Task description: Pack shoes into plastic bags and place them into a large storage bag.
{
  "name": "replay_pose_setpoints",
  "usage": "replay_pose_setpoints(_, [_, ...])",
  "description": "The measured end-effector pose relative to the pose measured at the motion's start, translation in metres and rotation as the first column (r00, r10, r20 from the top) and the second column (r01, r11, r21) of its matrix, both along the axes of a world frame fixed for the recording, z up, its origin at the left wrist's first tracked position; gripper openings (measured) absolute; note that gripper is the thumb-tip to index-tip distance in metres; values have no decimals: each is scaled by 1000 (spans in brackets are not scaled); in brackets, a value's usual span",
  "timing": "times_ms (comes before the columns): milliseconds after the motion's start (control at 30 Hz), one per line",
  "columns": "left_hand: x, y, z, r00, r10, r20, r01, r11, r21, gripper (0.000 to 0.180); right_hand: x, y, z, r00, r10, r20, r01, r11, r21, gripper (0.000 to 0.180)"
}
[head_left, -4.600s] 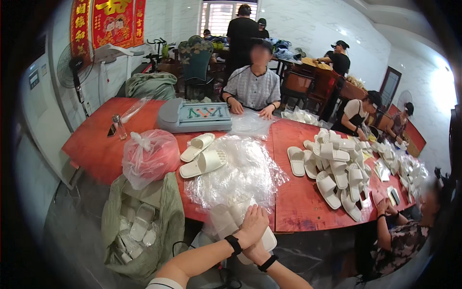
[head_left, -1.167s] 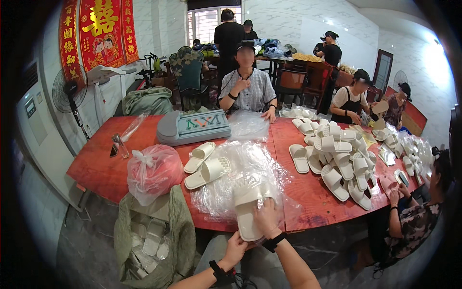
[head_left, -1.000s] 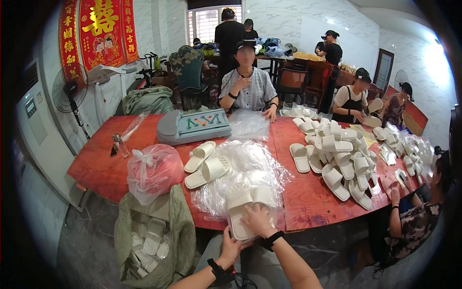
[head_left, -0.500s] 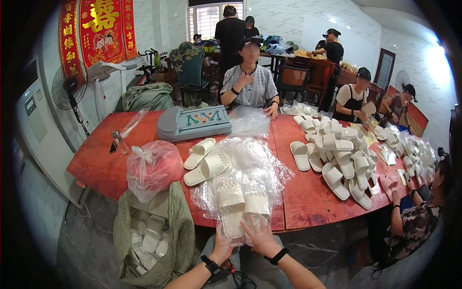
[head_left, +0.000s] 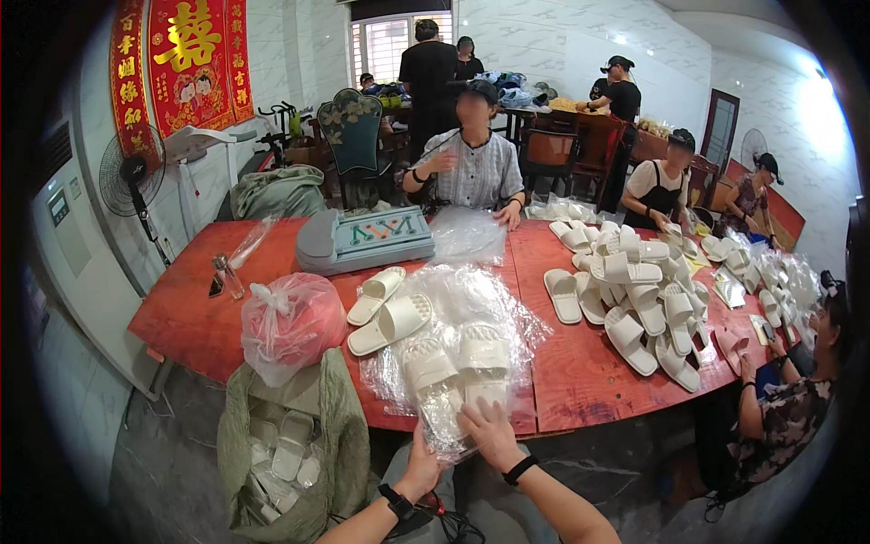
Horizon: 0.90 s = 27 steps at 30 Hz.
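A pair of cream slippers lies at the table's front edge, in a clear plastic bag. My left hand (head_left: pixel 422 463) holds the bag's near end at the heel of the left slipper (head_left: pixel 429 372). My right hand (head_left: pixel 491 434) has its fingers around the heel of the right slipper (head_left: pixel 484 356), which sits a little farther in. Clear film wrinkles over the left slipper's sole. Beneath them spreads a stack of clear plastic bags (head_left: pixel 514 317). Two loose cream slippers, one farther back (head_left: pixel 376 296) and one nearer (head_left: pixel 391 325), rest at the stack's left edge.
A large pile of cream slippers (head_left: pixel 625 267) covers the table's right part. Left are a tied bag with red contents (head_left: pixel 292 319), a grey-blue case (head_left: pixel 367 239) and an open green sack (head_left: pixel 237 458) of slippers. A person (head_left: pixel 480 168) sits opposite; others work at right and behind.
The slippers have moved away from me, the right one farther than the left. My right hand has shifted up onto its heel. The person opposite has lowered a hand from the chest.
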State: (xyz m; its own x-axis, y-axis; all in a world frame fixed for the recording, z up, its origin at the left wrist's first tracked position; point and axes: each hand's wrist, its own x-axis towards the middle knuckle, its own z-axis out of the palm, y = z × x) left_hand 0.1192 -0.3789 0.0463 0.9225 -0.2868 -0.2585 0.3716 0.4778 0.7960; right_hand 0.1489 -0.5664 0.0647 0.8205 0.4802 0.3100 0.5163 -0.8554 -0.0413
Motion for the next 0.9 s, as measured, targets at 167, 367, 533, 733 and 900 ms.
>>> replay_pose_setpoints(167, [-1, 14, 8, 979, 120, -162, -109, 991, 76, 92, -11, -3, -16, 988, -141, -58, 149, 971, 187, 51])
replay_pose_setpoints(367, [10, 61, -15, 951, -297, -89, 284, 950, -133, 98, -46, -27, 1, 986, 151, -74, -136, 975, 173, 45])
replay_pose_setpoints(533, [23, 86, 20, 829, -554, -80, 555, 832, -9, 84, -71, -72, -14, 947, -207, -246, 320, 686, 654, 21])
replay_pose_setpoints(733, [47, 76, 13, 855, -352, -381, 385, 923, 12, 65, -40, -67, 30, 625, 118, -772, 779, -23, 627, 41])
replay_pose_setpoints(900, [53, 38, 9, 800, -220, -558, 385, 902, 195, 63, -32, -54, 27, 514, 322, -795, 815, 108, 570, 76])
